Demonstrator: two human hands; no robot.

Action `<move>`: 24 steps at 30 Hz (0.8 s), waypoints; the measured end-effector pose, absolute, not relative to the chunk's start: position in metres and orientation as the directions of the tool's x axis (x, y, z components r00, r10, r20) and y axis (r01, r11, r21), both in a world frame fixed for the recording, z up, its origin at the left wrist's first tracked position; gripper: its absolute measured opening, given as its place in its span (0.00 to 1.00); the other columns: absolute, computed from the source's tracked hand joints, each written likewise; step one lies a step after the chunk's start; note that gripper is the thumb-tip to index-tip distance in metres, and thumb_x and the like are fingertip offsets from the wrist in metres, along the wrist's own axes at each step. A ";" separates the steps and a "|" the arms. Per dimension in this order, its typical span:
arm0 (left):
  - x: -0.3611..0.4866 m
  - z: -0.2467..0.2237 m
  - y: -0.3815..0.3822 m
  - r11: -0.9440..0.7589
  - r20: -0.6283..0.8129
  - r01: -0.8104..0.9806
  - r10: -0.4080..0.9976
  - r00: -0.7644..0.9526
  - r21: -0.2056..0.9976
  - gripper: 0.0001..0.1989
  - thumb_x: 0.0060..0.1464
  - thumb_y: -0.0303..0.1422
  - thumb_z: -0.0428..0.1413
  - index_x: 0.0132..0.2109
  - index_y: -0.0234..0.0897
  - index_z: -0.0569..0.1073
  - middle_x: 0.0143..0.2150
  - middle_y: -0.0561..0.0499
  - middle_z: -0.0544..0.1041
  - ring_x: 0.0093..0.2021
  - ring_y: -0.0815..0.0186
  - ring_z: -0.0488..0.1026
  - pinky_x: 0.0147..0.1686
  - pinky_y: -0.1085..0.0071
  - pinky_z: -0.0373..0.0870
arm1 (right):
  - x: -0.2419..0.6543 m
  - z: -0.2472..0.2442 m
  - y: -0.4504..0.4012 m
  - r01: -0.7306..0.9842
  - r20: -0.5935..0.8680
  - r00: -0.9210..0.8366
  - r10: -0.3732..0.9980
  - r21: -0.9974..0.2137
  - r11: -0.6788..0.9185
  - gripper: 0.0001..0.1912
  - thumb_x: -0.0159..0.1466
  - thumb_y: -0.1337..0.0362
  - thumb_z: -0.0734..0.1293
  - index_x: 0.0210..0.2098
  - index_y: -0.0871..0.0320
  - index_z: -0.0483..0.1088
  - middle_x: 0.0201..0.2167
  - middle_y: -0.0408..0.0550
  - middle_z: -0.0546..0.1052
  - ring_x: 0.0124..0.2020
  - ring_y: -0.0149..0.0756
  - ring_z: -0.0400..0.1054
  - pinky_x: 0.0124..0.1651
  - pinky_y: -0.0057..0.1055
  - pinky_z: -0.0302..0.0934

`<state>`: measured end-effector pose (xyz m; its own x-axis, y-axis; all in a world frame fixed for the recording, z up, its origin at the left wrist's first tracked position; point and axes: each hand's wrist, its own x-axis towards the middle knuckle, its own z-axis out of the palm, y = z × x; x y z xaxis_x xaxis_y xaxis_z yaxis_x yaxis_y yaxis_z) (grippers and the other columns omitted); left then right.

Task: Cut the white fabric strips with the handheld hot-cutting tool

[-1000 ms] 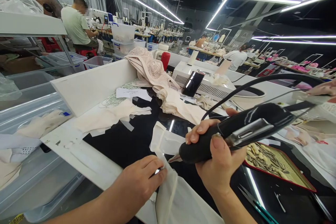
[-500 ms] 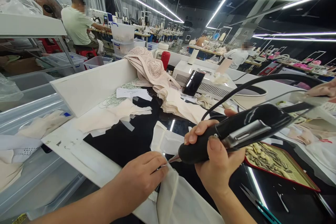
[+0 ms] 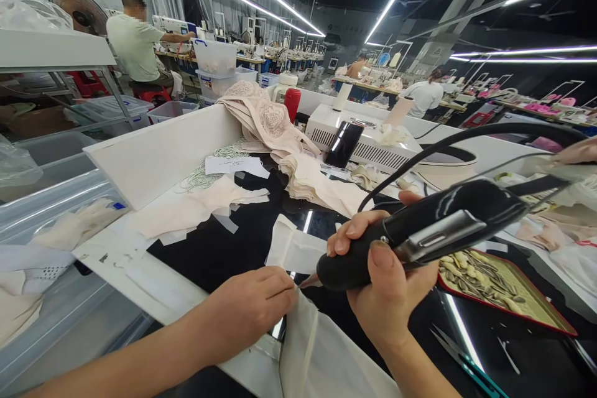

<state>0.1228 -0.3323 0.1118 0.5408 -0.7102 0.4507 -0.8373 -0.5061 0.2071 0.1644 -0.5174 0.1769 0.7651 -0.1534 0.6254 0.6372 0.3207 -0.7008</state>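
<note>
My right hand (image 3: 387,273) is wrapped around a black corded handheld tool (image 3: 420,233) with a metal lever on its side and a pointed metal tip. The tip points left and down, meeting the edge of a sheer cream fabric piece (image 3: 326,354). Close beside that tip, my left hand (image 3: 256,308) pinches the fabric edge with its fingers pressed together; the exact grip is hidden behind the knuckles. The fabric hangs toward me over the front of the table, a seam strip running down it. Another part of pale fabric (image 3: 298,249) lies flat just behind the tip.
Cream cut pieces (image 3: 200,205) and stacked fabric (image 3: 317,183) lie on the black tabletop (image 3: 209,258). A phone (image 3: 344,144) leans on a white vented box (image 3: 377,143). At right are a tray (image 3: 543,298) of seeds and teal-handled scissors (image 3: 466,364). A seated co-worker (image 3: 135,43) is at far left.
My left fingers have closed together and the wrist has turned slightly, still at the tool tip. The tool has barely moved. The view shifts slightly, and the seated co-worker's arm is raised higher.
</note>
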 end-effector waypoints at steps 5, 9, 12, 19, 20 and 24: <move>0.123 0.110 -0.331 -0.504 0.458 -0.836 -0.703 0.544 0.218 0.10 0.68 0.17 0.50 0.51 0.30 0.72 0.47 0.45 0.77 0.50 0.61 0.77 0.52 0.64 0.81 | 0.165 0.177 -0.516 0.635 0.620 0.768 -0.158 -0.705 0.316 0.26 0.67 0.61 0.75 0.60 0.47 0.65 0.33 0.38 0.75 0.25 0.32 0.68 0.28 0.33 0.71; 0.123 0.110 -0.331 -0.504 0.449 -0.834 -0.706 0.547 0.223 0.12 0.68 0.17 0.51 0.54 0.29 0.72 0.48 0.44 0.77 0.51 0.60 0.77 0.52 0.64 0.81 | 0.164 0.178 -0.516 0.640 0.621 0.766 -0.166 -0.711 0.292 0.25 0.67 0.59 0.75 0.60 0.47 0.65 0.33 0.39 0.74 0.25 0.32 0.68 0.27 0.33 0.71; 0.122 0.111 -0.330 -0.511 0.444 -0.829 -0.704 0.554 0.225 0.14 0.68 0.17 0.51 0.56 0.29 0.72 0.49 0.43 0.77 0.52 0.59 0.77 0.52 0.64 0.81 | 0.164 0.177 -0.516 0.636 0.615 0.770 -0.170 -0.721 0.275 0.25 0.67 0.59 0.75 0.60 0.46 0.64 0.33 0.38 0.74 0.25 0.33 0.68 0.28 0.34 0.71; 0.119 0.110 -0.330 -0.521 0.464 -0.823 -0.685 0.561 0.227 0.12 0.70 0.19 0.49 0.55 0.31 0.73 0.49 0.43 0.77 0.52 0.60 0.77 0.53 0.65 0.81 | 0.165 0.179 -0.516 0.643 0.621 0.764 -0.174 -0.711 0.286 0.23 0.67 0.60 0.74 0.58 0.47 0.65 0.33 0.38 0.74 0.25 0.32 0.69 0.28 0.33 0.71; 0.119 0.110 -0.330 -0.523 0.468 -0.823 -0.682 0.561 0.224 0.12 0.70 0.19 0.49 0.55 0.31 0.73 0.49 0.43 0.77 0.53 0.60 0.77 0.53 0.65 0.81 | 0.165 0.180 -0.516 0.644 0.620 0.763 -0.181 -0.712 0.280 0.24 0.66 0.59 0.74 0.58 0.47 0.65 0.32 0.38 0.74 0.25 0.32 0.69 0.28 0.33 0.71; 0.120 0.107 -0.330 -0.526 0.479 -0.821 -0.674 0.562 0.224 0.13 0.69 0.18 0.50 0.55 0.30 0.73 0.51 0.42 0.77 0.54 0.59 0.77 0.53 0.65 0.81 | 0.164 0.181 -0.515 0.635 0.607 0.772 -0.188 -0.721 0.279 0.26 0.66 0.59 0.75 0.59 0.47 0.63 0.32 0.38 0.74 0.24 0.33 0.70 0.27 0.33 0.70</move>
